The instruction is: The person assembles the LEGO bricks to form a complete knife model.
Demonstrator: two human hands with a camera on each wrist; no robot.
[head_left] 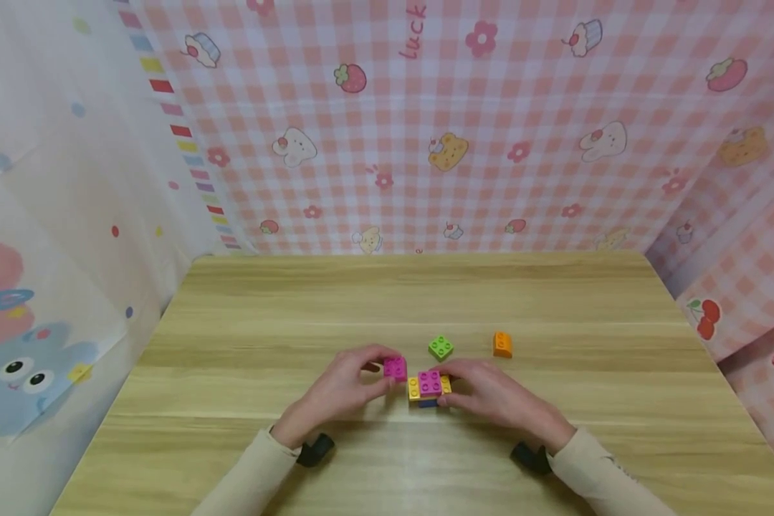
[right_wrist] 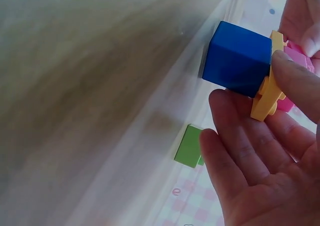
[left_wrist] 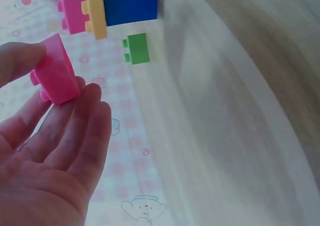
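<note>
My left hand [head_left: 345, 383] pinches a pink toy brick [head_left: 395, 369] between thumb and fingers; in the left wrist view that pink brick [left_wrist: 57, 71] shows its smooth side, studs facing left. Just to the right, my right hand [head_left: 490, 390] grips a small stack of bricks: a pink brick [head_left: 429, 383] on top, a flat yellow brick [head_left: 414, 388] in the middle and a blue brick [head_left: 428, 403] underneath. From the right wrist, the blue brick [right_wrist: 237, 58] appears large, with the thumb pressing the yellow brick [right_wrist: 268, 93]. A narrow gap separates the loose pink brick from the stack.
Beyond the hands, a green brick [head_left: 441, 347] lies on the wooden table [head_left: 264, 308]. To its right is an orange brick [head_left: 502, 345] with a curved side. A checked pink cloth [head_left: 400, 143] hangs behind the table's far edge.
</note>
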